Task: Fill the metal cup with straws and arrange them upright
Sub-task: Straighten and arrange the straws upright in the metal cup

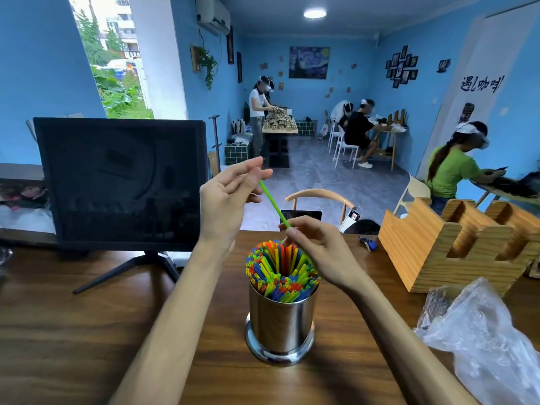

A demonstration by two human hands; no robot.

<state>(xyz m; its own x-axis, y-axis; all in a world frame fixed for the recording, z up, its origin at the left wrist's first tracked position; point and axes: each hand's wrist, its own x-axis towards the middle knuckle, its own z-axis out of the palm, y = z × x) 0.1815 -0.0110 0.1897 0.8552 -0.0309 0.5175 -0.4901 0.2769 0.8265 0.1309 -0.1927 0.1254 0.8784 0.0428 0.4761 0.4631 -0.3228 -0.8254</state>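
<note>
Straws point(282, 271) are standing packed in the metal cup point(281, 320) on the wooden table point(87, 331), while I am pinching one green straw point(273, 203) above it, left hand point(230, 197) at top, right hand point(318, 249) at bottom.

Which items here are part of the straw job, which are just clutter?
In the job: metal cup, straws in it, green straw, left hand, right hand.

Lying about: monitor, wooden holder, plastic bag, chair.
</note>
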